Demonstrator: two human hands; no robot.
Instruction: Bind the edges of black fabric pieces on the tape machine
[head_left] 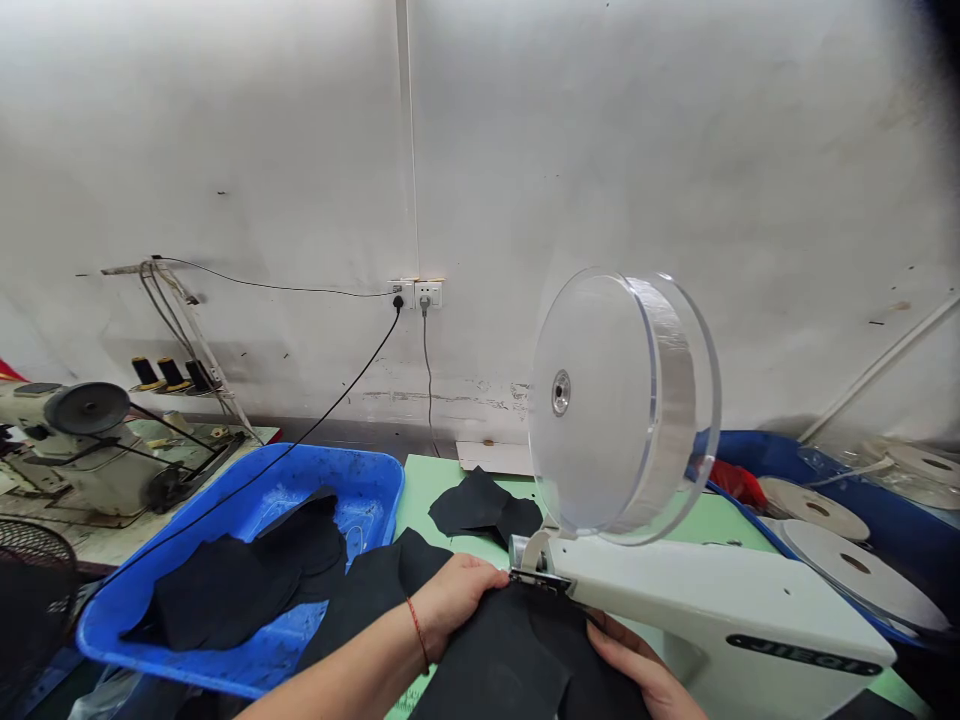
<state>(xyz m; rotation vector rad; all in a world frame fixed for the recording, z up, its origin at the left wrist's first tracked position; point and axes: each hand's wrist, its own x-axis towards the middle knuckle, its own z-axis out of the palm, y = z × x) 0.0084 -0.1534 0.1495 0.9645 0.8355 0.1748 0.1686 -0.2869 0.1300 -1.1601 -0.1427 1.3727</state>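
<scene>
A black fabric piece lies under the head of a white machine, its upper edge at the small metal part. My left hand, with a red cord round the wrist, pinches the left of that edge, fingertips right beside the metal part. On the other side, my right hand grips the right edge below the machine arm; some of its fingers are hidden. A large clear reel wound with translucent tape stands on top of the machine.
Black pieces lie in a blue tub on the left, with another dark piece on the green tabletop. White tape rolls fill a blue bin at right. A sewing machine stands far left; a black cable crosses above the tub.
</scene>
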